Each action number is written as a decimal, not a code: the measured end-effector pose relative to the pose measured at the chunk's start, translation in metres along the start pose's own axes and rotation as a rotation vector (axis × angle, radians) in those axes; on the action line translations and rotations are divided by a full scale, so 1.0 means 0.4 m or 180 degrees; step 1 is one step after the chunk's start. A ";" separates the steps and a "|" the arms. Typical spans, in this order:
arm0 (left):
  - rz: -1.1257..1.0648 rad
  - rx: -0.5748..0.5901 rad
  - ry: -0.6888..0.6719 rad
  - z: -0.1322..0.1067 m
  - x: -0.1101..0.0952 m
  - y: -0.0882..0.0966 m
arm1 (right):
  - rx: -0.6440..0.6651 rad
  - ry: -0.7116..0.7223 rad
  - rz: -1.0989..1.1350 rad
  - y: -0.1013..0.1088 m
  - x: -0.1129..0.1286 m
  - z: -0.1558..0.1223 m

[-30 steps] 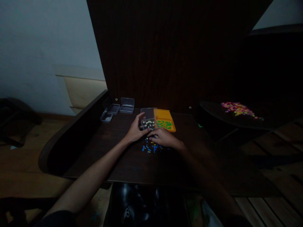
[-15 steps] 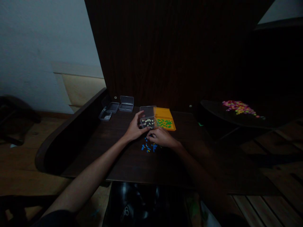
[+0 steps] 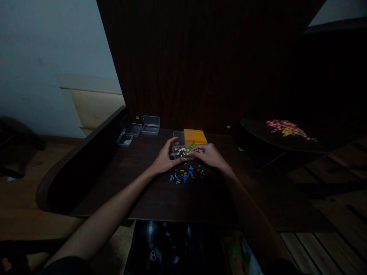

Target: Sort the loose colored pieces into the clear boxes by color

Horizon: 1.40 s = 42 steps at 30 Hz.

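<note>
One half-curled left hand (image 3: 165,157) holds the clear plastic box (image 3: 180,146) at centre frame, likely steadying it; our right hand (image 3: 211,156), fingertips bunched, is at its right end, holding what we cannot tell.

Pieces (image 3: 185,176) before the box (image 3: 179,137)

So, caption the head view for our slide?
Left hand and right hand at an open clear box of pale pieces.

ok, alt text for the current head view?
The left hand curves around an open clear box of pale pieces on a dark table; the right hand is at its right end. Blue and yellow pieces lie scattered in front, an orange box behind the right hand.
</note>
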<state>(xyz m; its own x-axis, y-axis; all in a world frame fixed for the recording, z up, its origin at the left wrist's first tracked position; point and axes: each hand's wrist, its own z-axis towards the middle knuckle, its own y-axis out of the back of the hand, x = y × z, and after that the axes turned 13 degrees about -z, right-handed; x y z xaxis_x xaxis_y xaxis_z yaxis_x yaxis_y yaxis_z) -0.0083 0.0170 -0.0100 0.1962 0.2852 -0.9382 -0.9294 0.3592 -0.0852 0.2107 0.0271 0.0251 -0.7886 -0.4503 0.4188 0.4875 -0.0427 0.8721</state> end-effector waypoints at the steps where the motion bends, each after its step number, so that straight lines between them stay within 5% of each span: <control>1: -0.0023 0.0030 0.0001 -0.001 0.000 -0.003 | 0.0078 0.0019 -0.0095 -0.003 0.002 0.001; 9: -0.0045 0.0163 0.0084 -0.009 -0.002 -0.017 | 0.0758 0.0290 -0.0108 -0.010 0.005 0.004; 19: -0.0019 0.0060 0.0028 -0.005 0.001 -0.011 | 0.0326 0.0081 0.0128 0.018 0.024 -0.008; 28: 0.0128 -0.0102 -0.0037 0.000 0.010 0.001 | 0.1440 0.0788 0.0081 -0.044 0.117 -0.032; 33: 0.0171 -0.0111 -0.0047 -0.001 0.003 -0.001 | 0.1307 0.0903 -0.0415 -0.090 0.132 -0.032; 42: 0.0190 -0.0103 -0.0067 0.000 0.004 0.000 | 0.1263 0.0744 -0.0681 -0.086 0.136 -0.035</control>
<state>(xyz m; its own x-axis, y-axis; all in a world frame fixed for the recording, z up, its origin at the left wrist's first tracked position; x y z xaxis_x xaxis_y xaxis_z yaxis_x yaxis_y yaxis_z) -0.0080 0.0173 -0.0115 0.1463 0.3241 -0.9346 -0.9492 0.3121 -0.0404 0.1562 -0.0087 0.0142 -0.7281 -0.6581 0.1919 0.1085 0.1659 0.9802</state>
